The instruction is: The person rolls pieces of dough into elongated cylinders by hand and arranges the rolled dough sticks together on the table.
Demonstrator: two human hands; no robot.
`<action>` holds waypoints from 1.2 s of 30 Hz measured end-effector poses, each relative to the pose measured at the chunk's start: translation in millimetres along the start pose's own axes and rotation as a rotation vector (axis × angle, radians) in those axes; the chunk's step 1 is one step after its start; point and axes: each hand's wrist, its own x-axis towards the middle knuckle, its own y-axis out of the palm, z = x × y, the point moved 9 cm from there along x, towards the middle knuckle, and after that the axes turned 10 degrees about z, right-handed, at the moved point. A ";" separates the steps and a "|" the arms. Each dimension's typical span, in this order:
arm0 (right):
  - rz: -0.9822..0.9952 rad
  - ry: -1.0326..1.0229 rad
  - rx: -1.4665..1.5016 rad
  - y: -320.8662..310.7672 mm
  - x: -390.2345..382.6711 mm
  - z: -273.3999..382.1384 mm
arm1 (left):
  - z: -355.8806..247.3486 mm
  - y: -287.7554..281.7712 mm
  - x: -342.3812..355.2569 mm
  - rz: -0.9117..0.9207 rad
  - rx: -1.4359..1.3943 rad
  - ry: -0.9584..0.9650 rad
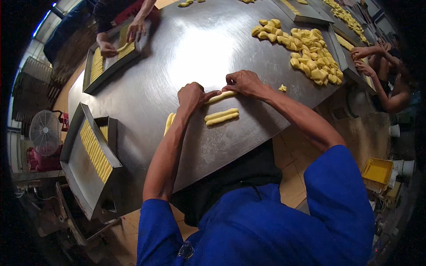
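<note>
On the steel table, a pale yellow dough rope (220, 97) stretches between my two hands. My left hand (191, 95) is closed at its left end, thumb pointing inward along the dough. At the other end my right hand (246, 83) is closed too, with fingertips and thumb pinching the dough. Just below, nearer me, a pair of finished-looking dough ropes (222, 116) lies side by side, touching. More dough ropes (169, 123) show beside my left forearm, which partly hides them. A small dough scrap (282, 88) sits to the right of my right wrist.
A heap of cut dough pieces (313, 55) covers the table's far right. At left stands a metal tray (80, 153) with a row of dough ropes. A co-worker's hands (136, 30) work over another tray (111, 66); another person (388, 66) works at the right edge.
</note>
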 end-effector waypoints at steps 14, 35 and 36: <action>0.072 0.021 -0.045 5.0 6.8 5.9 | 13.1 1.0 -0.4 0.013 -0.050 -0.028; 0.021 -0.104 0.291 2.3 -11.2 -7.2 | 25.7 -5.9 -24.3 -0.072 -0.380 0.048; 0.012 -0.139 0.332 2.4 -17.1 -5.6 | 29.6 -1.8 -29.1 -0.075 -0.389 0.037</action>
